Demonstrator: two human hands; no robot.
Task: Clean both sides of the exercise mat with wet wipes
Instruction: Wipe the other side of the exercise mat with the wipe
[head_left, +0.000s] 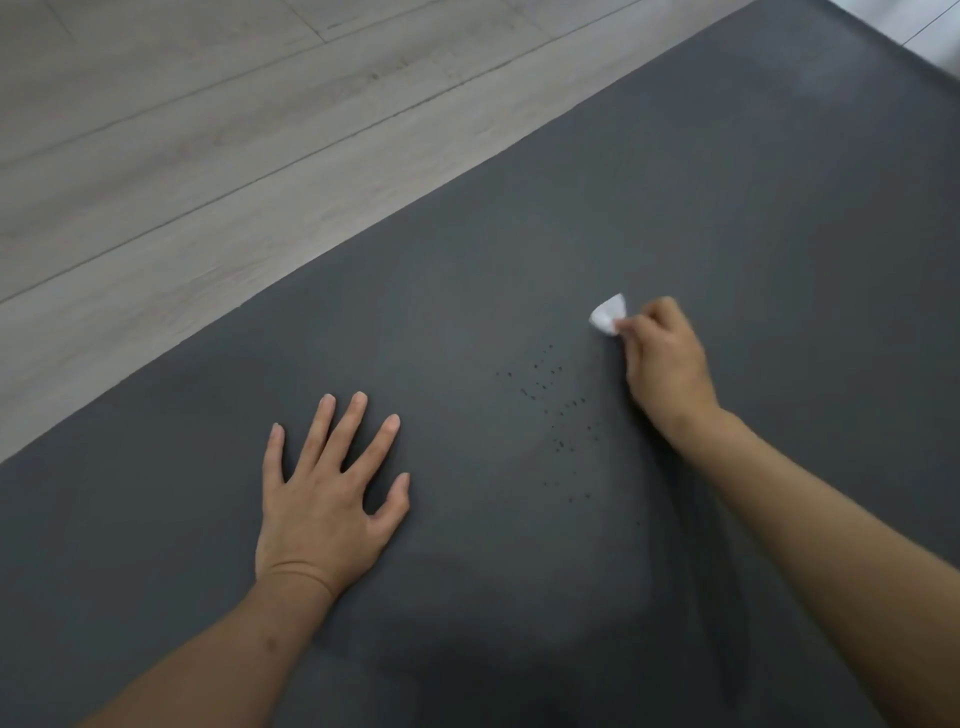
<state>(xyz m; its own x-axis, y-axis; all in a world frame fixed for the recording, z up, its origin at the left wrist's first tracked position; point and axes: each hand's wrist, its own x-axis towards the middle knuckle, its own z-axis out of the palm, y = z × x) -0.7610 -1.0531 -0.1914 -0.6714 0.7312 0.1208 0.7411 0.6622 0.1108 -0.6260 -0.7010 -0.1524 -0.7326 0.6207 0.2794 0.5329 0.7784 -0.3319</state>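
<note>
A dark grey exercise mat (649, 197) lies flat on the floor and fills most of the view. My left hand (324, 499) rests palm down on it with the fingers spread straight. My right hand (662, 361) reaches further out and grips a small bunched white wet wipe (607, 314), which pokes out past the fingers against the mat. Between the hands, several small dark wet spots (556, 410) dot the mat. A darker damp streak runs along the mat beneath my right forearm.
Light grey wood-plank floor (182, 156) lies beyond the mat's long left edge, which runs diagonally from lower left to upper right. A strip of pale floor shows past the mat's far corner at the top right.
</note>
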